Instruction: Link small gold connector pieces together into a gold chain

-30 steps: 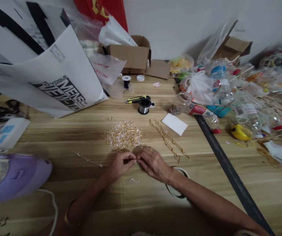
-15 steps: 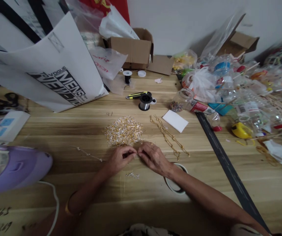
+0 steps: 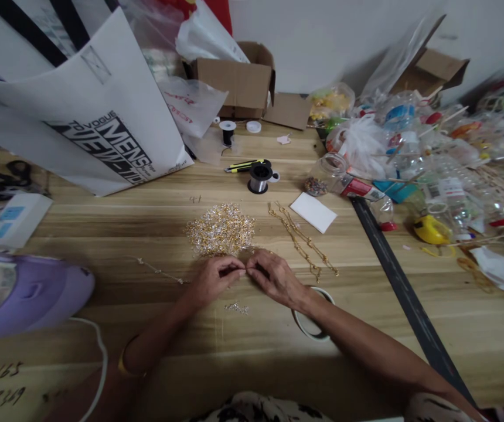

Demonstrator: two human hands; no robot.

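Note:
My left hand [image 3: 214, 280] pinches with thumb and forefinger just below a heap of small gold and silver beads [image 3: 221, 230]. A thin strand with spaced beads [image 3: 159, 271] runs along the table from the left and disappears under this hand. My right hand [image 3: 276, 276] is closed in a pinch too, its fingertips meeting those of the left. What lies between the right fingertips is too small to make out. A little pile of silvery pieces [image 3: 237, 308] sits below the hands. Gold beaded chains [image 3: 298, 240] lie to the right of the heap.
A roll of tape [image 3: 313, 325] lies under my right forearm. Beyond the heap are a wire spool [image 3: 259, 178], a utility knife [image 3: 247, 166] and a white card [image 3: 313, 212]. A purple iron [image 3: 45, 293] stands left; plastic bottles [image 3: 449, 199] crowd the right.
Both hands stay pinched together at nearly the same spot, with a slight shift of the fingers. The whole view has moved a little; the objects on the table lie as before.

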